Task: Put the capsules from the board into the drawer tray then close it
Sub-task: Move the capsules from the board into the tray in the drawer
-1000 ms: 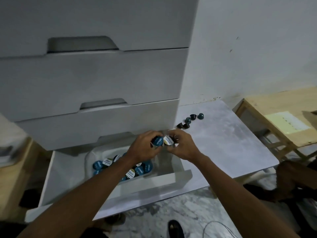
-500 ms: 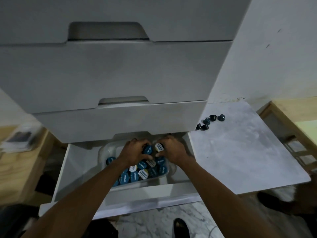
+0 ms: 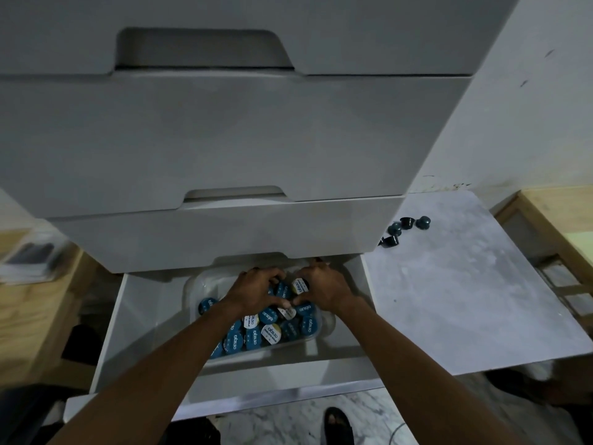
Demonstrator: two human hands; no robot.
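The bottom drawer stands pulled out, with a clear plastic tray inside it holding several blue and white-topped capsules. Both my hands are down in the tray at its far end. My left hand has its fingers curled on a blue capsule. My right hand grips a white-topped capsule right beside it. On the white marbled board to the right of the drawers, several dark capsules lie near the cabinet's corner.
Closed white drawers rise above the open one and overhang the tray's back. A wooden table stands right of the board, wooden furniture at the left. A sandalled foot is on the marble floor below.
Both hands went from above the drawer's edge down into the tray, each carrying a capsule. The view shifted left and closer to the drawers.
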